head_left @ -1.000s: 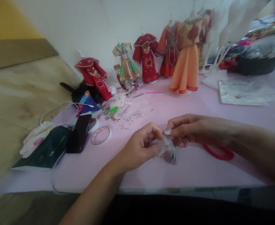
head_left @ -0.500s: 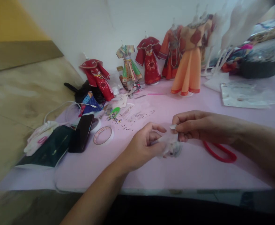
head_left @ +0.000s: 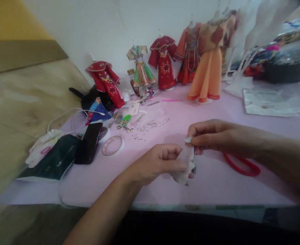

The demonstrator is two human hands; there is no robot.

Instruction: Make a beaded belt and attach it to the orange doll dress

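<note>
A small, pale piece of fabric point(head_left: 184, 170) is stretched between my two hands above the pink tabletop point(head_left: 144, 190). My left hand point(head_left: 165, 158) is closed on its lower left part, thumb on top and fingers curled beneath. At the upper corner, my right hand point(head_left: 203, 136) pinches the cloth between thumb and fingers, with a light tip point(head_left: 188, 140) sticking out. Darker patterned bits show along the fabric's right edge. A red loop point(head_left: 243, 166), like a scissors handle, lies partly hidden under my right forearm.
Several dressed doll mannequins point(head_left: 165, 64) stand along the wall. Left of my hands lie a tape roll point(head_left: 112, 146), a black phone point(head_left: 89, 143), a dark green pouch point(head_left: 55, 158) and scattered beads point(head_left: 125, 129). A plastic packet point(head_left: 264, 102) and a dark basket point(head_left: 287, 69) are at right.
My left hand has turned, and the fabric now shows its plain pale side instead of the patterned bits. My right hand keeps its pinch in nearly the same spot.
</note>
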